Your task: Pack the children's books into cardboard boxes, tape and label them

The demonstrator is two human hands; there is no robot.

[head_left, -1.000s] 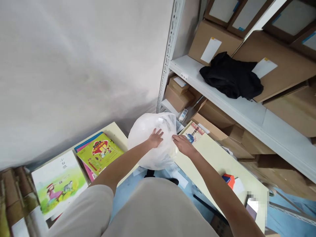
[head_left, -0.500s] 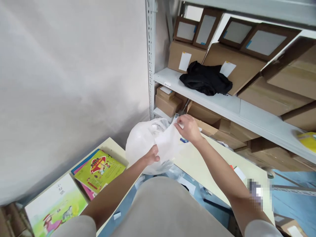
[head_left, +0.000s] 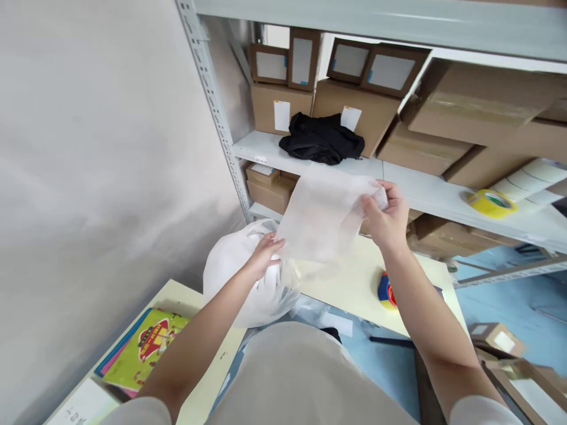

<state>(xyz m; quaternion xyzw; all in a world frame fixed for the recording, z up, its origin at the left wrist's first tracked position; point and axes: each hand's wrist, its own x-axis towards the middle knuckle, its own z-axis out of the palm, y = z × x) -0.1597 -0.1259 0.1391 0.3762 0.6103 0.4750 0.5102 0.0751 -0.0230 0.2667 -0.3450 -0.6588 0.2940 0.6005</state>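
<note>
A flat, frosted plastic bag is stretched out between my two hands above the table. My right hand is closed on its upper right corner, thumb against fingers. At its lower left corner, my left hand pinches the edge, with some of the fingers held apart. Just beneath my left hand sits a big, bulging white plastic sack, with crumpled clear film at its mouth. Part of the table behind the frosted bag shows only faintly through it.
The pale yellow table holds a roll of blue, red and yellow tape near my right forearm. Books lie on the left surface. Shelves hold cardboard boxes, a black cloth and yellow tape.
The frosted bag has come up from the white sack and is spread out. My right hand has moved right with it; my left hand has risen to its corner. The view has turned right.
</note>
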